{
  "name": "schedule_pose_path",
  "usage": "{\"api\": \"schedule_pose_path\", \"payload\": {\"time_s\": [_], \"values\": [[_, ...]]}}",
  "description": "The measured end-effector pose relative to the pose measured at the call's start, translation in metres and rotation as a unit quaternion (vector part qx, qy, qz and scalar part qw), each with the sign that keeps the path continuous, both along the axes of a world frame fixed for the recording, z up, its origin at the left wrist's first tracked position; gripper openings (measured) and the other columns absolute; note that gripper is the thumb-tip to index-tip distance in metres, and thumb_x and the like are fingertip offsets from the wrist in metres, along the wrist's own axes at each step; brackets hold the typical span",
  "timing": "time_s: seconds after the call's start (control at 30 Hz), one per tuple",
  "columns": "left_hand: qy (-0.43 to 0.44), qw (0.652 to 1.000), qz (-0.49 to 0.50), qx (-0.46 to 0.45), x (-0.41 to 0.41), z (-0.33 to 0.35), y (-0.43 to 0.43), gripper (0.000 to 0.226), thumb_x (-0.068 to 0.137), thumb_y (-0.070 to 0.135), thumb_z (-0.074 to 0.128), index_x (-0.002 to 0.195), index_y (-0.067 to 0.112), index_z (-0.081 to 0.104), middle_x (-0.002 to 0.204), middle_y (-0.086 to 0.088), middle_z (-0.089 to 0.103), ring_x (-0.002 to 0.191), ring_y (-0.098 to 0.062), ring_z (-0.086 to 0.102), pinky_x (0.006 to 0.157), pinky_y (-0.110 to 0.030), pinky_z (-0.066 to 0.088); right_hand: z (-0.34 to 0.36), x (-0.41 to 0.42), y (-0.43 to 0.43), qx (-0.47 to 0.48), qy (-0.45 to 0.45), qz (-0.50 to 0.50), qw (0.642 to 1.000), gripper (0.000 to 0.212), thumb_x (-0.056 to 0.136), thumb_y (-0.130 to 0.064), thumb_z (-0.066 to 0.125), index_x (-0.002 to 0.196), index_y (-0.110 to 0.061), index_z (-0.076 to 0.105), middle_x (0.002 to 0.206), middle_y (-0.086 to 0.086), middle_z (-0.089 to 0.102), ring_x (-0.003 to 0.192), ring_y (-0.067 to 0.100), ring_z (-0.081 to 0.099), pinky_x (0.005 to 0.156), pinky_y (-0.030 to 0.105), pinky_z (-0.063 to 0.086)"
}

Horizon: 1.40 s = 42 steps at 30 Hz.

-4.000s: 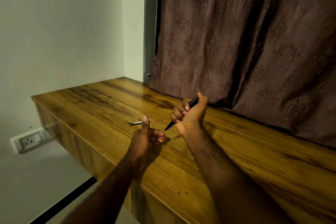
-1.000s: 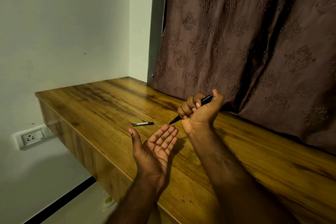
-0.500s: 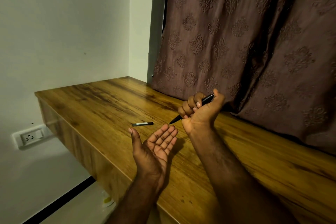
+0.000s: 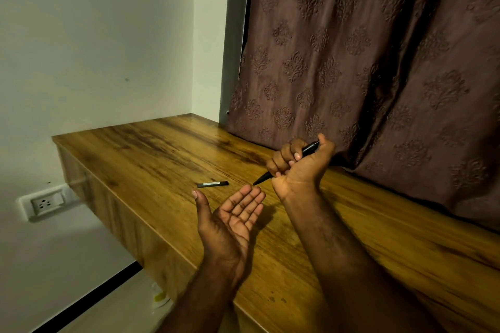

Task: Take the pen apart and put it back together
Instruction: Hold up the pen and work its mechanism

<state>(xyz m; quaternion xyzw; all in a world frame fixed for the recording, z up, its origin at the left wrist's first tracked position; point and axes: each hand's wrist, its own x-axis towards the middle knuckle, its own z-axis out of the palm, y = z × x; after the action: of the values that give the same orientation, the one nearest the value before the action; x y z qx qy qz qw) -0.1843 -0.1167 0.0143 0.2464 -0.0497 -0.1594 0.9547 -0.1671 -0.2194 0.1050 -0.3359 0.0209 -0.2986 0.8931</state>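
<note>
My right hand (image 4: 297,167) is raised above the wooden table (image 4: 351,224), its fist shut on a black pen body (image 4: 308,149) held slantwise, tip pointing down-left. Just below that tip, my left hand (image 4: 232,219) lies palm up with fingers spread and nothing in it. A short dark pen piece with a pale band (image 4: 213,184) lies flat on the table beyond the left hand's thumb, apart from both hands.
A brown patterned curtain (image 4: 365,62) hangs along the table's far side, right behind my right hand. The table's left edge drops to the floor, with a wall socket (image 4: 46,204) below it. A white wall stands to the left.
Four seconds ago my left hand pinched the small pen piece; it now lies on the table and the hand is open palm up. Over the last second nothing visibly moved.
</note>
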Motion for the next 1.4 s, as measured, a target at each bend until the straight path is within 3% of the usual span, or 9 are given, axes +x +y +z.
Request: {"api": "schedule_pose_path", "payload": {"time_s": [0.33,0.87,1.4], "values": [[0.005,1.000,-0.007,0.000,-0.0010,0.0020,0.0006,0.104,0.070,0.079,0.036,0.119,-0.010,0.056,0.117,-0.031,0.064,0.110,-0.038,0.064,0.103,-0.046,0.043,-0.0043,0.0037,-0.0020,0.004,-0.005,0.058,0.998,0.058,0.086,-0.059,0.032,0.048,-0.015,0.029,0.038,-0.003,0.019,0.034,0.013,0.011,0.041,0.016,0.015],[0.005,0.999,-0.031,-0.005,0.0004,0.0005,0.0015,0.108,0.067,0.080,0.038,0.122,-0.012,0.054,0.119,-0.034,0.062,0.115,-0.041,0.061,0.104,-0.048,0.042,-0.0069,0.0070,-0.0089,0.026,0.018,0.050,0.998,0.055,0.085,-0.060,0.033,0.052,-0.016,0.029,0.039,-0.004,0.021,0.035,0.012,0.012,0.043,0.020,0.011],[-0.006,0.999,-0.032,0.018,-0.0008,0.0021,0.0012,0.108,0.067,0.080,0.037,0.117,-0.014,0.055,0.116,-0.035,0.062,0.111,-0.041,0.063,0.097,-0.045,0.047,-0.0087,0.0086,-0.0060,0.013,0.024,0.073,0.997,0.056,0.085,-0.059,0.032,0.048,-0.017,0.030,0.039,-0.004,0.020,0.033,0.012,0.013,0.040,0.015,0.015]]}}
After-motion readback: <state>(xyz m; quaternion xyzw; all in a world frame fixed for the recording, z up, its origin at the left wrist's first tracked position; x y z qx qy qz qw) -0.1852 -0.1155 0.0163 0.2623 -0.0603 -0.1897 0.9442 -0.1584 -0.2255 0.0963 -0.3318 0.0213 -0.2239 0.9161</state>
